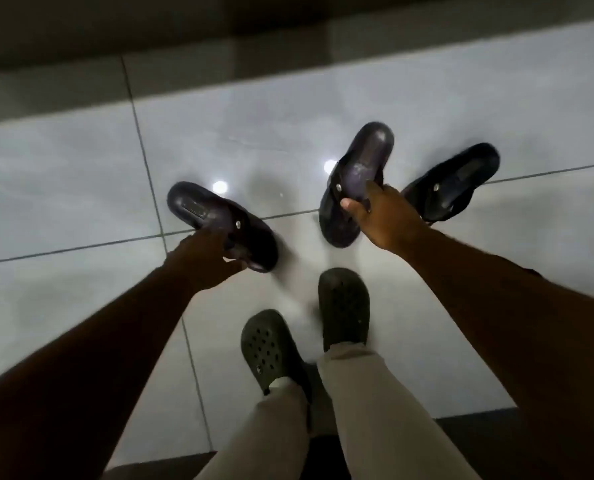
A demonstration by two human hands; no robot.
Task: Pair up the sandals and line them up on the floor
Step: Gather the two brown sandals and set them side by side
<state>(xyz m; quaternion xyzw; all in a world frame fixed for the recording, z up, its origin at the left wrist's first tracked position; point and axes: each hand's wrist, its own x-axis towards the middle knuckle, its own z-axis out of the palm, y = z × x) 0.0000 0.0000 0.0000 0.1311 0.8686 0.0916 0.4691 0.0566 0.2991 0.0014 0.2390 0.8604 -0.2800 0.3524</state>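
Note:
Three dark, glossy sandals with small metal studs are in view over a pale tiled floor (81, 174). My left hand (205, 258) grips the strap end of the left sandal (198, 211), whose heel points up and left. My right hand (382, 216) holds the middle sandal (361, 157) by its strap, its heel tilted up and away. To the right of that hand, the third sandal (462, 178) lies on the floor, partly hidden behind my right wrist.
My own feet wear dark green perforated clogs (271, 348) (344, 306) below beige trouser legs (375, 410). A dark wall base or step (184, 26) runs along the top. Ceiling lights reflect off the tiles between the sandals.

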